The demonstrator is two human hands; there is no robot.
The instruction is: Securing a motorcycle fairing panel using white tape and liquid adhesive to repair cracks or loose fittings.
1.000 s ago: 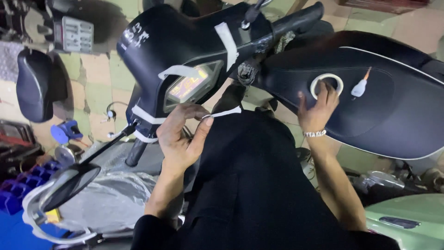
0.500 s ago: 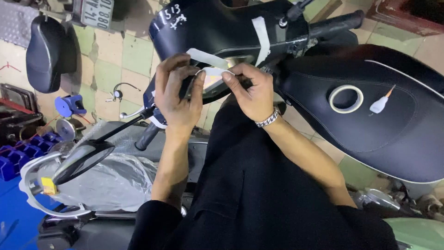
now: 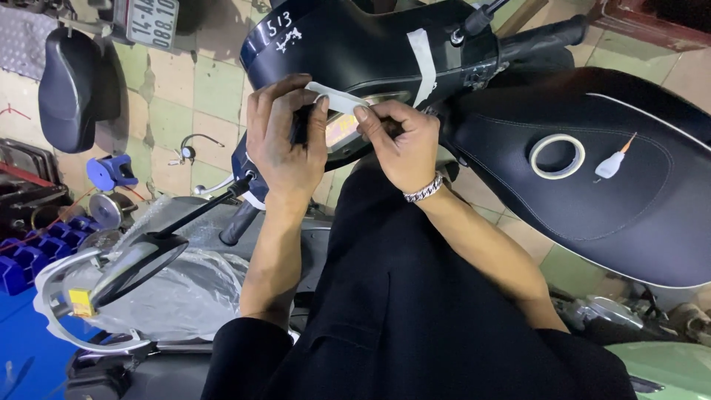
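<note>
Over the dark scooter front panel (image 3: 355,44), left hand (image 3: 285,137) and right hand (image 3: 404,144) both pinched on a white tape strip (image 3: 337,96).

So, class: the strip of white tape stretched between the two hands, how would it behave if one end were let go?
The strip of tape looks thin, so it would probably flop and curl. Pinched by the left hand and right hand, it seems very light. It would likely cling to fingers.

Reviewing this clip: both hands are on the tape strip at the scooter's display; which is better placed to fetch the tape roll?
Right, probably. The right hand is nearer the tape roll on the seat; the left hand is on the strip's far end.
</note>
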